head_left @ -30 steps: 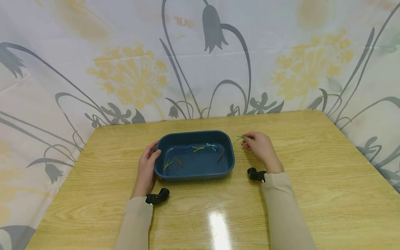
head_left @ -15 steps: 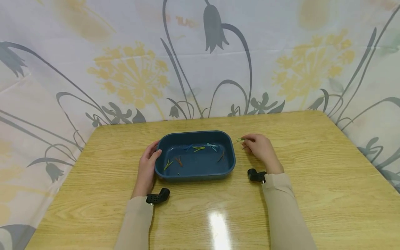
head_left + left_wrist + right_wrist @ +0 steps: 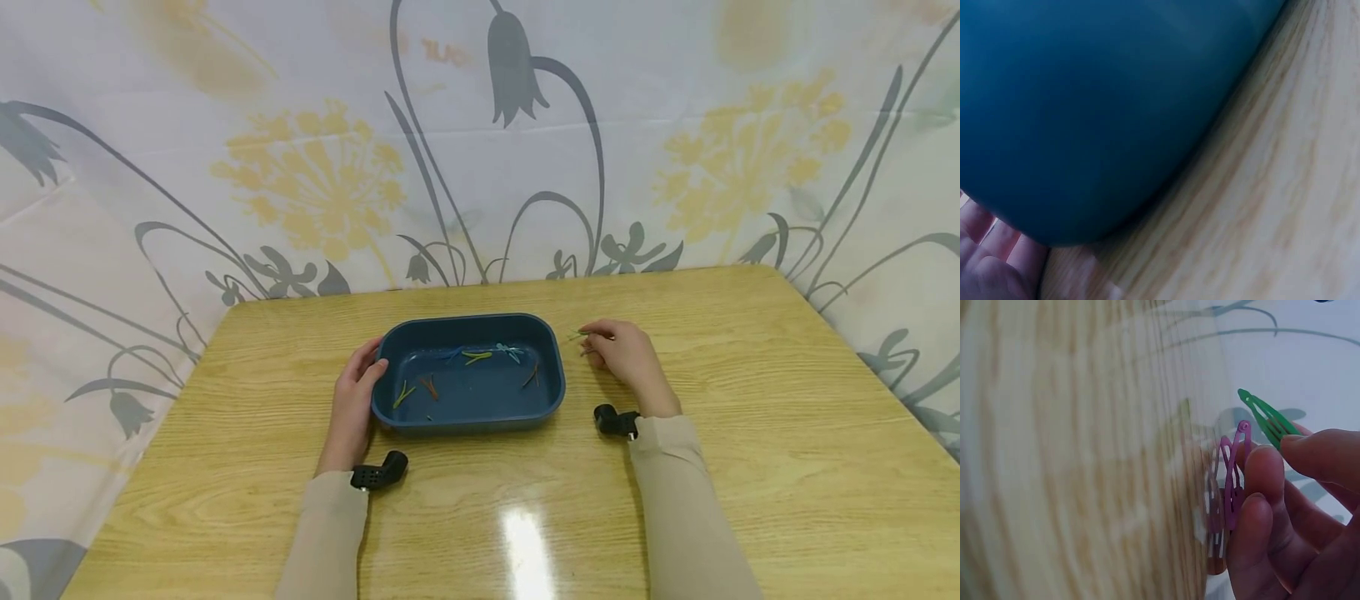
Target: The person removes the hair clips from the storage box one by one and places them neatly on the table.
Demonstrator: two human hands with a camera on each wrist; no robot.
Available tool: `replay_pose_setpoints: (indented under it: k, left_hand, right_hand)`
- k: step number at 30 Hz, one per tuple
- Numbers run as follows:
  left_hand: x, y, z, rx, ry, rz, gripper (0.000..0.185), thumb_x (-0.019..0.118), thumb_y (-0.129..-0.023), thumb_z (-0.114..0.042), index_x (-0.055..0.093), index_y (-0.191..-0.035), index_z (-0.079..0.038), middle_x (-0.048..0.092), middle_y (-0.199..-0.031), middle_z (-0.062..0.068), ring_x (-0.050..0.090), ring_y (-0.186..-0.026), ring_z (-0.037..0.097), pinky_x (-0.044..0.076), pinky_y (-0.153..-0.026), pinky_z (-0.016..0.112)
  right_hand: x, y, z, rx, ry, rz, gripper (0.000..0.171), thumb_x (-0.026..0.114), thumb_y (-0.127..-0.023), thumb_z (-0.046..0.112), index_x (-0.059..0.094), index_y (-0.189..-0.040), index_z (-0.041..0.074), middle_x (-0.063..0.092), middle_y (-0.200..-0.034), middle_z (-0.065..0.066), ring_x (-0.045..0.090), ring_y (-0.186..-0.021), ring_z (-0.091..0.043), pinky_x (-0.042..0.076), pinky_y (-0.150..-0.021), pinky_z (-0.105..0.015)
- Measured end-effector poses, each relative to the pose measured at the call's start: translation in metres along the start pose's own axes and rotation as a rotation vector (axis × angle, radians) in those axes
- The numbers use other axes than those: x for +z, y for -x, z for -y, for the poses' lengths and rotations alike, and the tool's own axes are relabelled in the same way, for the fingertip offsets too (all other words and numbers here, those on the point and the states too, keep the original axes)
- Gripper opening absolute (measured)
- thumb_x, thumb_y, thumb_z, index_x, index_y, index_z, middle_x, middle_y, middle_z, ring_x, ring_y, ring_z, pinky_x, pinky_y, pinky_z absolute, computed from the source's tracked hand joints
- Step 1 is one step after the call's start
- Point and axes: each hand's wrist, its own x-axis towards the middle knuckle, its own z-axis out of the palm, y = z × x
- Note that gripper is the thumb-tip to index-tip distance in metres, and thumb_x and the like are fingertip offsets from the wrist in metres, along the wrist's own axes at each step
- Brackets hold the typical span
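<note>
A green snap hair clip point(image 3: 1267, 419) and a purple snap hair clip point(image 3: 1234, 478) are pinched in the fingertips of the right hand point(image 3: 628, 357), right of centre in the head view, just beside the blue tub point(image 3: 551, 392) on the table point(image 3: 750, 433). The tub's left rim is gripped by the left hand point(image 3: 352, 400), thumb curled over the edge, apparently to steady it. More clips point(image 3: 476, 357) lie inside, and no legible writing is seen.

Beige long sleeves point(image 3: 678, 492) cover both arms, with a small black camera point(image 3: 615, 419) at each wrist.
</note>
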Motion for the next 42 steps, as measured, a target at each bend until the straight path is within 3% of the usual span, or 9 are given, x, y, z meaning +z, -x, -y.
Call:
replay_pose_setpoints:
  k: [6, 14, 19, 27, 35, 42]
  left_hand:
    - [0.0, 0.0, -0.001, -0.004, 0.003, -0.001, 0.04, 0.049, -0.096, -0.025, 0.045, -0.135, -0.021, 0.044, -0.138, -0.003, 0.041, -0.124, 0.01, 0.031, -0.105, 0.03]
    - [0.002, 0.002, -0.006, -0.02, 0.008, 0.004, 0.04, 0.048, -0.096, -0.022, 0.044, -0.136, -0.017, 0.043, -0.139, 0.0, 0.041, -0.124, 0.012, 0.031, -0.105, 0.031]
    - [0.001, 0.001, -0.007, -0.012, 0.001, 0.003, 0.041, 0.048, -0.096, -0.023, 0.044, -0.136, -0.017, 0.043, -0.139, 0.001, 0.041, -0.124, 0.013, 0.03, -0.105, 0.031]
    - [0.004, 0.013, -0.023, -0.031, -0.006, 0.008, 0.041, 0.046, -0.096, -0.019, 0.042, -0.137, -0.013, 0.042, -0.14, 0.004, 0.039, -0.126, 0.015, 0.029, -0.106, 0.032]
    - [0.003, 0.008, -0.015, -0.039, 0.008, 0.011, 0.042, 0.046, -0.096, -0.018, 0.041, -0.137, -0.013, 0.041, -0.141, 0.004, 0.039, -0.127, 0.015, 0.029, -0.107, 0.033]
    - [0.0, -0.001, -0.003, -0.032, 0.012, 0.005, 0.04, 0.049, -0.095, -0.023, 0.044, -0.135, -0.019, 0.043, -0.139, -0.001, 0.04, -0.125, 0.012, 0.03, -0.106, 0.031]
  right_hand:
    - [0.0, 0.0, -0.001, 0.012, -0.017, 0.022, 0.028, 0.043, -0.097, 0.016, 0.061, -0.117, 0.006, 0.065, -0.091, -0.012, 0.053, -0.061, -0.019, 0.042, -0.057, -0.028]
    - [0.0, -0.001, -0.004, 0.0, 0.04, 0.024, 0.028, 0.042, -0.095, 0.014, 0.062, -0.113, 0.006, 0.06, -0.068, -0.007, 0.048, -0.055, -0.016, 0.039, -0.058, -0.029]
    - [0.001, -0.002, -0.004, 0.004, 0.024, 0.034, 0.028, 0.041, -0.095, 0.012, 0.061, -0.113, 0.005, 0.06, -0.068, -0.008, 0.049, -0.055, -0.016, 0.04, -0.056, -0.028]
    - [0.003, -0.002, -0.005, 0.013, 0.019, 0.031, 0.027, 0.042, -0.095, 0.012, 0.062, -0.11, 0.003, 0.061, -0.071, -0.008, 0.051, -0.059, -0.017, 0.042, -0.058, -0.028]
    - [0.003, -0.001, -0.005, 0.038, 0.022, 0.033, 0.027, 0.043, -0.096, 0.015, 0.062, -0.112, 0.004, 0.065, -0.083, -0.01, 0.055, -0.066, -0.018, 0.043, -0.064, -0.029]
    - [0.002, -0.002, -0.005, 0.035, -0.001, 0.025, 0.028, 0.042, -0.096, 0.016, 0.06, -0.113, 0.003, 0.062, -0.078, -0.009, 0.053, -0.064, -0.018, 0.042, -0.063, -0.029]
